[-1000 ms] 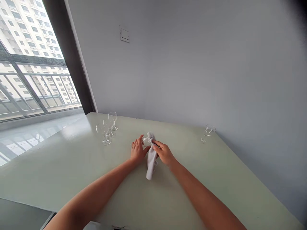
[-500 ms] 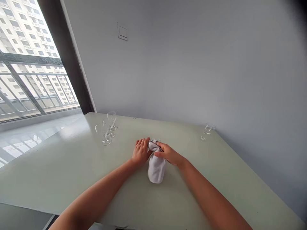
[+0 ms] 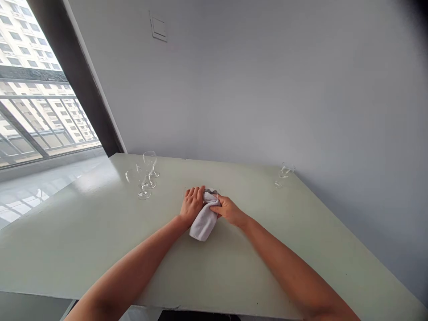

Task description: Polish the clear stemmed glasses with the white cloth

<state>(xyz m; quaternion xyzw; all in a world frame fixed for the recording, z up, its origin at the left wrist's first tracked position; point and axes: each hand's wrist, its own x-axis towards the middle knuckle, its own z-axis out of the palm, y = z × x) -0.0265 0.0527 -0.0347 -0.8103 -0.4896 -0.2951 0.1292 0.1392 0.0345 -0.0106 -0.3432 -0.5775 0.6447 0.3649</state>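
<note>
Glass (image 3: 211, 191), one: between both hands, at the far end of the cloth (image 3: 203, 225), partly covered; exact tilt hard to tell.

Left hand (image 3: 193, 203): fingers curled over the glass, just left of the cloth; thumb hidden. Right hand (image 3: 230, 210): pinching the cloth at its right side, thumb uppermost; fingertips underneath not visible.

Risks, by judgement: slip of the glass onto the table (image 3: 301, 249), from smooth sides and a loose left grip; crack at rim or stem, from too hard a squeeze or twist through the cloth.

Counts. Hands, two. Cloth, one, white, loose end toward the near side. Glasses, five in all: one in hand; trio (image 3: 149, 182) clustered upright, left of the cloth and farther back; single glass (image 3: 287, 171), well apart, right of the cloth. Table, one, beneath the cloth. Switch (image 3: 158, 27), one, on the wall (image 3: 254, 89) beyond the cloth.
</note>
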